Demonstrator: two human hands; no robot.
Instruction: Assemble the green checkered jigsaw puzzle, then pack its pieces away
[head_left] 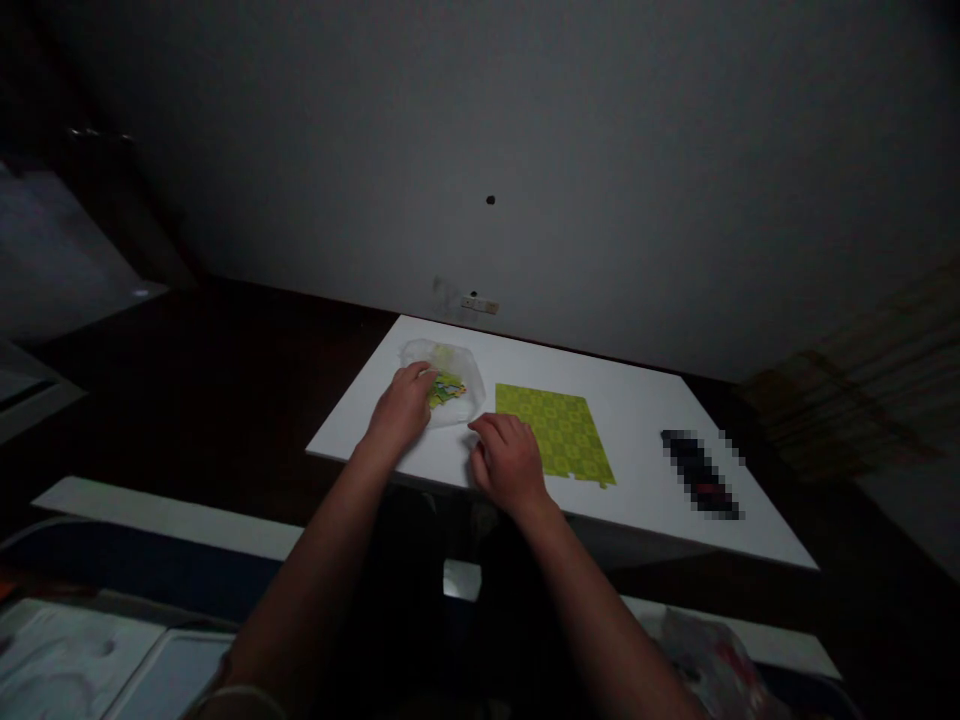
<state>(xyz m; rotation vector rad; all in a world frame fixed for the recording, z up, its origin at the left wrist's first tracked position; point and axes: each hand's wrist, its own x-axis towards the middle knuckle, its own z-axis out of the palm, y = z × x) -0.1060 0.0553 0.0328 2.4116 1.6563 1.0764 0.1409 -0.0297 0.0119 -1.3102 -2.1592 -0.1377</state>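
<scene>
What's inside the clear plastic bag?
The clear plastic bag holds small green and yellow pieces, maybe puzzle pieces. The left hand covers part of it, so anything beneath is hidden.

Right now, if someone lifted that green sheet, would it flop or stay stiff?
The green sheet lies flat with straight edges, so it is probably fairly stiff card. It looks thin, so likely light, and it might slide on the white board if pushed. The small tabs on its near edge could bend.

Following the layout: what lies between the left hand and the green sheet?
The head view shows a translucent plastic bag holding colourful pieces between the left hand and the green sheet.
</scene>
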